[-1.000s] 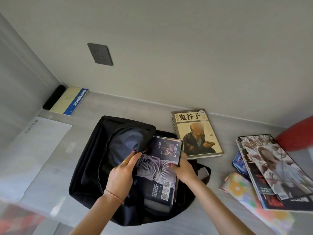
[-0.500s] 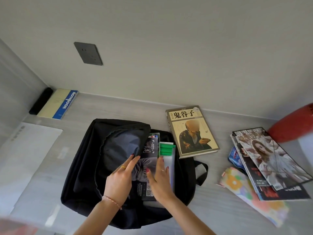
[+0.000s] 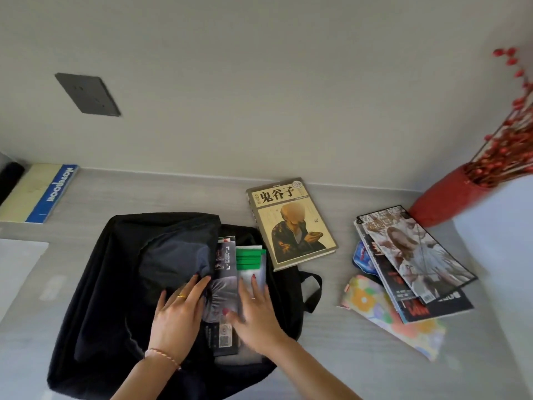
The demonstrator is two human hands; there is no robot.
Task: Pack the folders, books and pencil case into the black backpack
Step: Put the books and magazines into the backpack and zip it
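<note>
Head view — two hands, left [image 3: 176,316] and right [image 3: 255,313], flat on one backpack [image 3: 95,284]; nothing grasped.

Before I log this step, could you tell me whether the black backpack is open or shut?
Open: the black backpack gapes, showing a dark magazine and green-topped folders inside.

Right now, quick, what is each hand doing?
Left hand: open, fingers straight, holding back the flap of the black backpack.
Right hand: open, fingers flat on the folder inside the backpack.
</note>
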